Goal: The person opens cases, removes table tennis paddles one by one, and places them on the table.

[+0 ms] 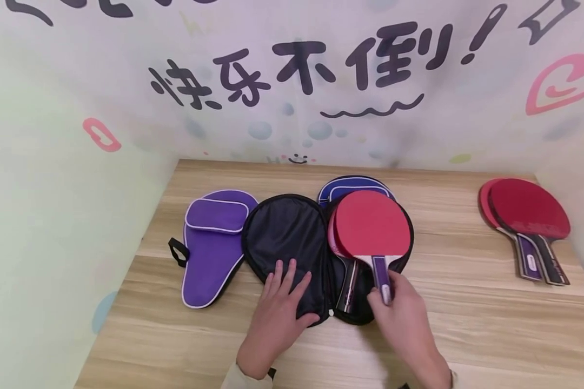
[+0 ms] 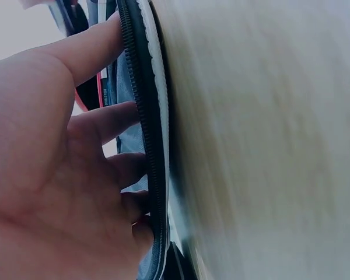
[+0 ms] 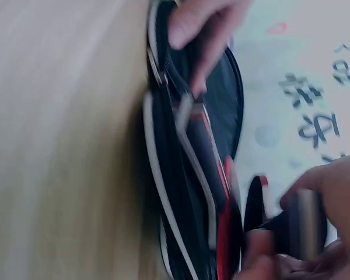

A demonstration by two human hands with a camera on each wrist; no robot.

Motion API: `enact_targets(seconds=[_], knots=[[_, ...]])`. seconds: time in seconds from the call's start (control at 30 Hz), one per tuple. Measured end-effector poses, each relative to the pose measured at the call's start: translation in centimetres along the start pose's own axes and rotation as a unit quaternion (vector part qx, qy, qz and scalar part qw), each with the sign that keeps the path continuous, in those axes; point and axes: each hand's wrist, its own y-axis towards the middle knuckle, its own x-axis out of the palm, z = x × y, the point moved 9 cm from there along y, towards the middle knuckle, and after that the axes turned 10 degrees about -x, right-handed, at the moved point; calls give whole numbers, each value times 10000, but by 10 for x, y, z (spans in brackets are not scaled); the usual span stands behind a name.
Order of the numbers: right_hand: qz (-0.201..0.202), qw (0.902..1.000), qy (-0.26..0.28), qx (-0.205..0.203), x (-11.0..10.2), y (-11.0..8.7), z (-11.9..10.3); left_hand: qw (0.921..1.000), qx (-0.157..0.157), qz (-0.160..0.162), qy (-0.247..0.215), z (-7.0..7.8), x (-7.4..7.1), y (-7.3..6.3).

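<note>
A black-lined paddle case (image 1: pixel 284 232) lies unfolded on the table. My left hand (image 1: pixel 283 310) rests on its left flap with fingers spread; in the left wrist view the fingertips touch the lining just inside the zipper (image 2: pixel 143 111). One paddle with a dark handle (image 1: pixel 349 289) lies in the right half. Over it, my right hand (image 1: pixel 404 313) grips the purple handle of a red table tennis paddle (image 1: pixel 373 224), whose blade overlaps the lower paddle. The right wrist view shows this handle (image 3: pixel 297 227) between thumb and fingers, blurred.
To the left lies a purple paddle case (image 1: pixel 214 259) with a black strap loop. Behind the unfolded case a blue case (image 1: pixel 352 183) is partly covered. Two more red paddles (image 1: pixel 530 210) overlap at the table's right side. A printed wall (image 1: pixel 292 135) borders the back.
</note>
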Motion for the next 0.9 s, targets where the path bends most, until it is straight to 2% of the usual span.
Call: enact_targets(seconds=[0.13,0.3,0.4,0.53,0.7,0.9], knots=[[608,9980,30,-156,-27,3,4,10000,-57,-41,-56,-3,0,-1],[1177,9927,66,-255,-55,9,8,9999,-117,-66,-87,-6,1,-1],[1443,9895,-36,-91,-71,18,20,9998,-147,-77,-71,-6,2,-1],[1607,9863,-229,302,-89,35,51,9998,-138,-98,-74,-5,2,-1],[1418,9861,-534,678,-103,59,93,9999,-96,-66,-45,-4,2,-1],[665,9933,-643,688,-97,77,126,9998,-117,-131,-56,-4,3,-1]])
